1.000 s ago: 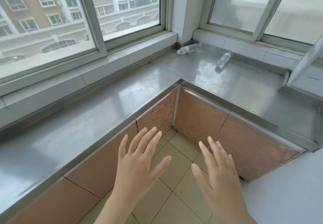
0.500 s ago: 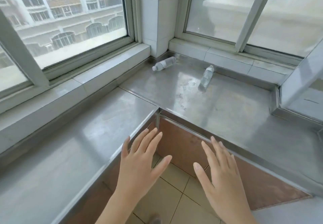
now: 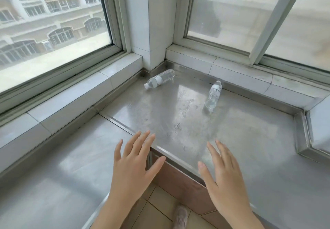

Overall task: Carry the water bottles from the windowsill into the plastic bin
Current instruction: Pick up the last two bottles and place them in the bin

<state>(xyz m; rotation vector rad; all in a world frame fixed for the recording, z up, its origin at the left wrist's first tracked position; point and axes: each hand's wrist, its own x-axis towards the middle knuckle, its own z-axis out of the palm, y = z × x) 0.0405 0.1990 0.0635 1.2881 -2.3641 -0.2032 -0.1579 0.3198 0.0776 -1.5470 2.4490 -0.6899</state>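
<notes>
Two small clear water bottles lie on their sides on the steel windowsill (image 3: 178, 114), back in the corner where the two windows meet; the left bottle (image 3: 160, 78) rests near the tiled pillar (image 3: 150, 23) with its white cap pointing left, and the right bottle (image 3: 213, 94) lies close to the far ledge, its labelled end away from the person; the two are well apart and neither is touched. Both hands are empty, fingers spread and palms down; the left hand (image 3: 133, 164) and right hand (image 3: 223, 177) hover over the near edge of the sill, well short of the bottles. The plastic bin is not in view. The bottles look thin-walled and ribbed, probably light enough for one hand each; round bodies on smooth steel are likely to roll if nudged, and the walls would give under a hard squeeze; a wrap around the middle, at the label band, seems the surest hold.
</notes>
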